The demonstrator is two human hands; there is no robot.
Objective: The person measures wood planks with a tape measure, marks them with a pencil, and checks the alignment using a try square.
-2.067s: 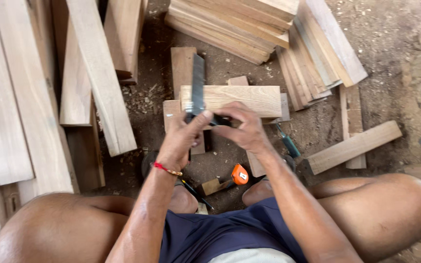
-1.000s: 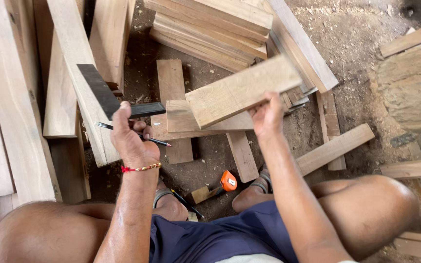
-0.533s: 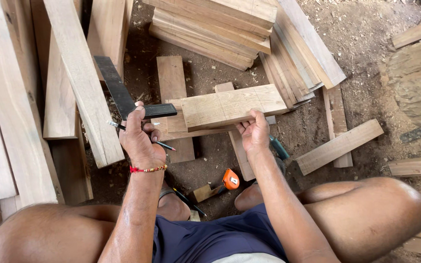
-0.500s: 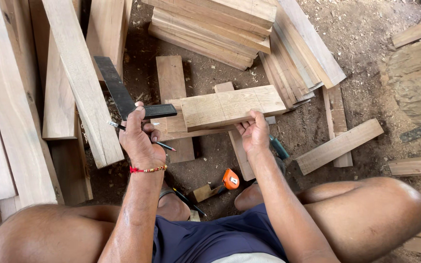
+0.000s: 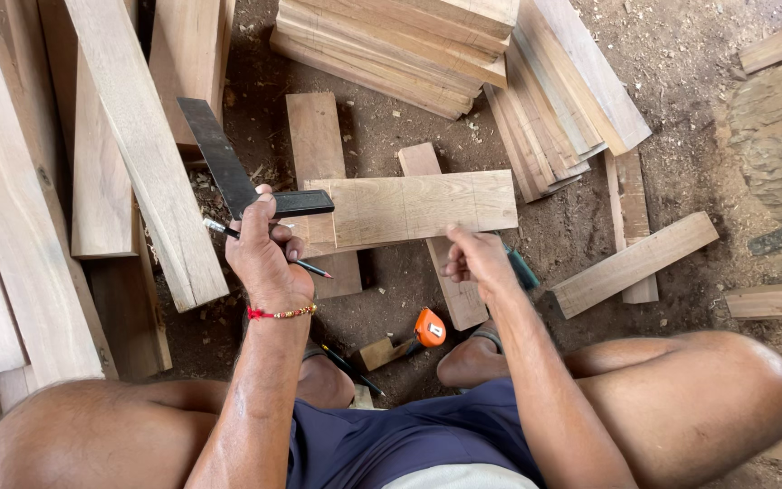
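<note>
Fingers, left hand [image 5: 264, 258]: closed around try square [image 5: 228, 167] and pencil [image 5: 269, 246].
Fingers, right hand [image 5: 472, 263]: loosely curled, empty, just below short board [image 5: 418, 208].
Board handling: looks rigid, light; grip its long edges.

left: planks [image 5: 128, 154] crowd | front: stack [image 5: 409, 41] | bare dirt [image 5: 681, 72] far right

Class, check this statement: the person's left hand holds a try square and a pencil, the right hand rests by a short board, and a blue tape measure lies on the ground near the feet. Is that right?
One detail is wrong: the tape measure is orange, not blue, as the head view shows. The rest holds: the left hand holds the try square and pencil, and the right hand rests by the short board.
</note>
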